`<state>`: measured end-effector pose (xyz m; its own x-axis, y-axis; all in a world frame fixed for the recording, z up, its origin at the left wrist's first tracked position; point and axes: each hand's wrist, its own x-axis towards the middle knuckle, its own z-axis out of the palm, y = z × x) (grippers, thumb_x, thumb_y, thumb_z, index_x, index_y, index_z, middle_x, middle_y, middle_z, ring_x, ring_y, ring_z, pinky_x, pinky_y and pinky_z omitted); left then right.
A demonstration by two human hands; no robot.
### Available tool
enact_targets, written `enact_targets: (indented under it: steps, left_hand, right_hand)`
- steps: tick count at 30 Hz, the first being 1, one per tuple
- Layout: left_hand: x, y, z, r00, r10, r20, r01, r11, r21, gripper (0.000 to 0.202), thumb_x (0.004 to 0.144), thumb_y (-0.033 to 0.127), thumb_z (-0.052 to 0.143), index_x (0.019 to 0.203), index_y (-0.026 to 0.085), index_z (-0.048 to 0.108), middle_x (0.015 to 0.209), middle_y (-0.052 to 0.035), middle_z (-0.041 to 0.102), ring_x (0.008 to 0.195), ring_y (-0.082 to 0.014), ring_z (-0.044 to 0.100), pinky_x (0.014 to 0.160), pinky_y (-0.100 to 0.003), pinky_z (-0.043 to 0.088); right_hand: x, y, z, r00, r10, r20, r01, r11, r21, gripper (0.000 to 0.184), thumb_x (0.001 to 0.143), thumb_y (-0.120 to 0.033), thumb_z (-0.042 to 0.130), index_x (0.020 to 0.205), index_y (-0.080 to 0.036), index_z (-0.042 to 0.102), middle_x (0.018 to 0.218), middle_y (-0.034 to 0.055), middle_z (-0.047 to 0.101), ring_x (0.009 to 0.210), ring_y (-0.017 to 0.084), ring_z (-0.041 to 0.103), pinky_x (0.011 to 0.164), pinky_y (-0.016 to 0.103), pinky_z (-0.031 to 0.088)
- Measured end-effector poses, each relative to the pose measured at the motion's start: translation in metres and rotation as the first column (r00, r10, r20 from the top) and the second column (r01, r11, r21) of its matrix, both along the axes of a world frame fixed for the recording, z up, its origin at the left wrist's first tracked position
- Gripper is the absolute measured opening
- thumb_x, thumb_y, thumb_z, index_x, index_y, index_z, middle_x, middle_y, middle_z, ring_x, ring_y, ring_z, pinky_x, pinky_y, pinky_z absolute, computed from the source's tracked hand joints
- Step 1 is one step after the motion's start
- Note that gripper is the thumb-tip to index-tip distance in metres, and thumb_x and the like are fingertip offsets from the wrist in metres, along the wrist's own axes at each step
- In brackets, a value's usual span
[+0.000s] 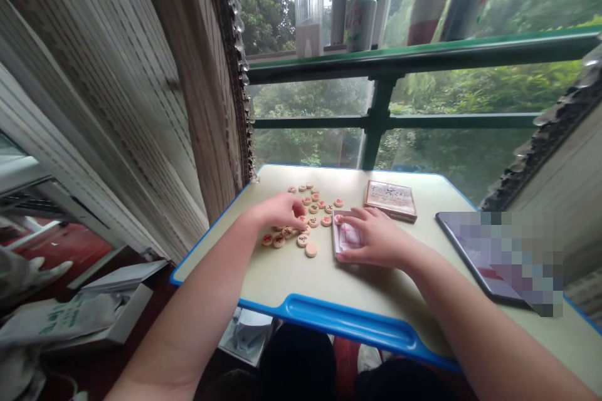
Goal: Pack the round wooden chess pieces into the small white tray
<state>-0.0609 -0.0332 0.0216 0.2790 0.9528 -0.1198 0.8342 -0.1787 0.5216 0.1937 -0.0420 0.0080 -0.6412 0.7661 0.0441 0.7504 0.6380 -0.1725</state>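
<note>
Round wooden Chinese chess pieces (pixel 313 208) with red and black characters lie loosely scattered on the pale tabletop. My left hand (pixel 281 209) reaches in from the left over them, thumb and fingers curled together at a red-marked piece (pixel 302 220). Across the open box tray (pixel 334 244), right of the pieces, lies my right hand (pixel 374 235), gripping it with thumb at the near edge and fingers at the far side. One red-marked piece (pixel 338 219) sits in the tray's far left corner by my fingertips. Part of the tray is hidden under that hand.
A box lid (pixel 390 199) with dark writing lies behind my right hand. A tablet (pixel 489 263) rests on the right side of the blue-edged table (pixel 324 282). Cans (pixel 362 20) and cups stand on the window ledge. Curtains (pixel 202 75) hang at the left.
</note>
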Motion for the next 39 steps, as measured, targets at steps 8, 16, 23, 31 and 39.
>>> enact_targets:
  steps: [8,16,23,31,39]
  left_hand:
    - [-0.01,0.002,0.003,0.977,0.192,-0.096,-0.176,0.973,0.151,0.023,0.062,0.026,0.063,0.083,0.018,0.068,0.08,-0.0024,0.068,0.067,-0.0164,0.059,0.059,-0.024,0.041]
    - [-0.012,0.005,0.0,0.976,0.183,-0.116,-0.157,0.967,0.199,0.021,0.063,0.027,0.062,0.081,0.019,0.066,0.085,-0.0041,0.068,0.073,-0.0177,0.06,0.061,-0.025,0.042]
    - [-0.009,0.008,-0.003,0.979,0.161,-0.125,-0.152,0.985,0.083,0.027,0.06,0.035,0.066,0.081,0.018,0.065,0.082,-0.0023,0.067,0.071,-0.0174,0.059,0.058,-0.025,0.041]
    - [-0.01,0.009,-0.006,0.984,0.17,-0.05,-0.167,0.984,0.054,0.033,0.061,0.034,0.068,0.089,0.016,0.066,0.088,-0.0041,0.068,0.077,-0.0182,0.061,0.063,-0.024,0.044]
    - [-0.01,0.004,0.003,0.975,0.217,-0.045,-0.213,0.974,0.075,0.029,0.061,0.03,0.069,0.086,0.016,0.068,0.089,-0.0043,0.07,0.078,-0.0181,0.062,0.062,-0.023,0.045]
  right_hand:
    - [0.0,-0.002,0.004,1.0,-0.008,0.014,0.008,1.0,-0.028,0.091,0.056,-0.082,0.047,0.131,-0.03,0.049,0.135,0.0116,0.043,0.122,0.04,0.034,0.099,0.052,0.028]
    - [0.0,-0.002,0.004,1.0,-0.01,0.015,0.011,0.999,-0.051,0.092,0.056,-0.082,0.048,0.132,-0.031,0.047,0.136,0.012,0.042,0.123,0.041,0.032,0.099,0.053,0.027]
    - [0.0,-0.003,0.004,1.0,-0.02,0.018,0.021,0.998,-0.057,0.091,0.056,-0.08,0.051,0.132,-0.03,0.047,0.138,0.013,0.04,0.124,0.041,0.032,0.1,0.053,0.026]
    - [-0.001,-0.004,0.006,0.999,-0.03,0.024,0.031,0.998,-0.051,0.09,0.057,-0.078,0.053,0.132,-0.029,0.047,0.137,0.0136,0.041,0.123,0.041,0.033,0.099,0.053,0.027]
    - [0.001,-0.002,0.003,1.0,-0.029,0.01,0.03,0.998,-0.047,0.089,0.056,-0.08,0.051,0.131,-0.03,0.049,0.136,0.0138,0.042,0.123,0.041,0.034,0.098,0.053,0.028]
